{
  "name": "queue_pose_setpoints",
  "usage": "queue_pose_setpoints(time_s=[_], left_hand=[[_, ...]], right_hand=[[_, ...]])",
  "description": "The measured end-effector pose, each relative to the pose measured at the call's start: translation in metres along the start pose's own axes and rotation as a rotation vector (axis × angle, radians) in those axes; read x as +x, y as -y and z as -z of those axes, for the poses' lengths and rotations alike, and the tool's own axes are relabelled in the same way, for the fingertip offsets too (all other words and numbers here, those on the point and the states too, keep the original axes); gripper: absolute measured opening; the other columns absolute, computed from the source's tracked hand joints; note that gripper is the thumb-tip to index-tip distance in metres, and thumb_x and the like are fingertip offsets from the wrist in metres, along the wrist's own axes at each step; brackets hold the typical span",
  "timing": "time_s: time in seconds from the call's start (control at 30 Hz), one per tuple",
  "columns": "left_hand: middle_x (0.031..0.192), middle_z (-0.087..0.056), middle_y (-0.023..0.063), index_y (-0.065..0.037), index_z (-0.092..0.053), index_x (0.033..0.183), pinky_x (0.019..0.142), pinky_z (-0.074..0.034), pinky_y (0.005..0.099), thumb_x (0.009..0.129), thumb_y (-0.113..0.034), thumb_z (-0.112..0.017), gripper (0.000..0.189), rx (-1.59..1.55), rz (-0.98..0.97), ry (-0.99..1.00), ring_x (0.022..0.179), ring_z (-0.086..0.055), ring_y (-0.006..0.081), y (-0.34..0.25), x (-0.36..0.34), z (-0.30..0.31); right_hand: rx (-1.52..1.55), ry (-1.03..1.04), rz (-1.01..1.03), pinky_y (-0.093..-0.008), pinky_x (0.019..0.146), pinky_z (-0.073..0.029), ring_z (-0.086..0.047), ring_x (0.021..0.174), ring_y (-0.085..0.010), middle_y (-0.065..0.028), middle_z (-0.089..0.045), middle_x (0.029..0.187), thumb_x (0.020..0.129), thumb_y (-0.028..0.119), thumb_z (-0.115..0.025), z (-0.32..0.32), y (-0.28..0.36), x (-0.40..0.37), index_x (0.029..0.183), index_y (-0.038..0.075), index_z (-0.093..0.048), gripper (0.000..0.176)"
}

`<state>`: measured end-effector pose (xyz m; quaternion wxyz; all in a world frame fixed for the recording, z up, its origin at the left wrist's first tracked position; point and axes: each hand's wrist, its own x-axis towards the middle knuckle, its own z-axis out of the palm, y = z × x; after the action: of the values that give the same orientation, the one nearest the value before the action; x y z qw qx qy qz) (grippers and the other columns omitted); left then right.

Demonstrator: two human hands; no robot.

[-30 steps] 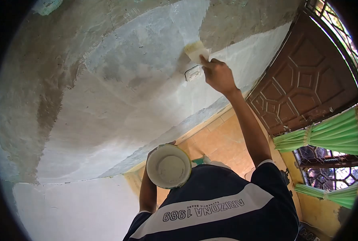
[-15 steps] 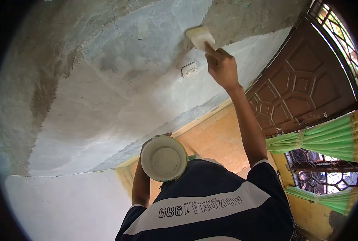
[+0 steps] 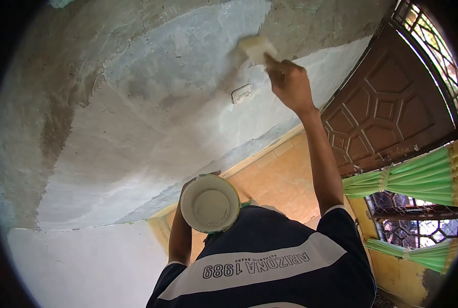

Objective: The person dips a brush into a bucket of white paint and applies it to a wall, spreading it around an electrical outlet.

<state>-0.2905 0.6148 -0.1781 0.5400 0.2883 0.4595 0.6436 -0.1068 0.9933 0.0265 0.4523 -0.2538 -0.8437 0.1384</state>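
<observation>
Wall [image 3: 136,128], left part: I see rough grey-brown plaster with no pale coat; I judge this stretch is left to do.
Wall, middle: a thin whitish coat, patchy, with grey showing through; I judge it covered once at most.
Left hand [image 3: 188,186]: fingers curled round the pail [image 3: 210,204], held against the chest. Most of the hand is hidden behind it.
Pail: the inside is smeared pale, and I cannot tell how much it contains.
Switch plate [image 3: 242,94]: on the wall below the brush, with coating all round it.
Brush [image 3: 257,47]: bristles pressed on the wall at the edge of the bare grey band above; blurred.
Right hand [image 3: 290,84]: fingers closed round the brush handle, which is covered by the fist.
Door [image 3: 388,108]: brown and panelled, cut off by the lens rim.
</observation>
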Motion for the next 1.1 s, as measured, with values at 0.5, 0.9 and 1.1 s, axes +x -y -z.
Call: queue_pose_setpoints(time_s=[0.5, 0.9, 1.1], left_hand=[[0.155, -0.065, 0.0242, 0.003, -0.074, 0.135, 0.103, -0.063, 0.0417, 0.110, -0.025, -0.065, 0.038, 0.176, -0.011, 0.029, 0.127, -0.073, 0.0285, -0.012, 0.004, 0.005], [0.148, -0.073, 0.0159, 0.003, -0.073, 0.137, 0.096, -0.066, 0.0368, 0.107, -0.014, -0.069, 0.035, 0.011, 0.124, -0.013, 0.115, -0.077, 0.0205, -0.018, 0.016, -0.007], [0.157, -0.064, 0.0214, 0.006, -0.070, 0.140, 0.100, -0.065, 0.0422, 0.109, -0.019, -0.066, 0.040, -0.137, 0.053, 0.068, 0.121, -0.075, 0.0263, 0.005, 0.023, 0.020]], right_hand=[[-0.227, 0.318, -0.097, -0.0520, 0.084, -0.064, -0.076, 0.095, -0.0431, -0.0228, -0.077, 0.099, 0.094, 0.014, -0.071, -0.019, -0.047, -0.026, 0.130, 0.013, -0.082, 0.038], [-0.121, -0.088, 0.064, -0.0506, 0.074, -0.061, -0.074, 0.082, -0.0413, -0.0185, -0.072, 0.087, 0.097, 0.009, -0.073, 0.018, -0.016, 0.021, 0.133, 0.012, -0.080, 0.037], [-0.300, 0.290, -0.080, -0.0547, 0.085, -0.062, -0.076, 0.094, -0.0458, -0.0265, -0.075, 0.095, 0.098, 0.011, -0.070, 0.007, -0.063, -0.007, 0.133, 0.013, -0.081, 0.037]])
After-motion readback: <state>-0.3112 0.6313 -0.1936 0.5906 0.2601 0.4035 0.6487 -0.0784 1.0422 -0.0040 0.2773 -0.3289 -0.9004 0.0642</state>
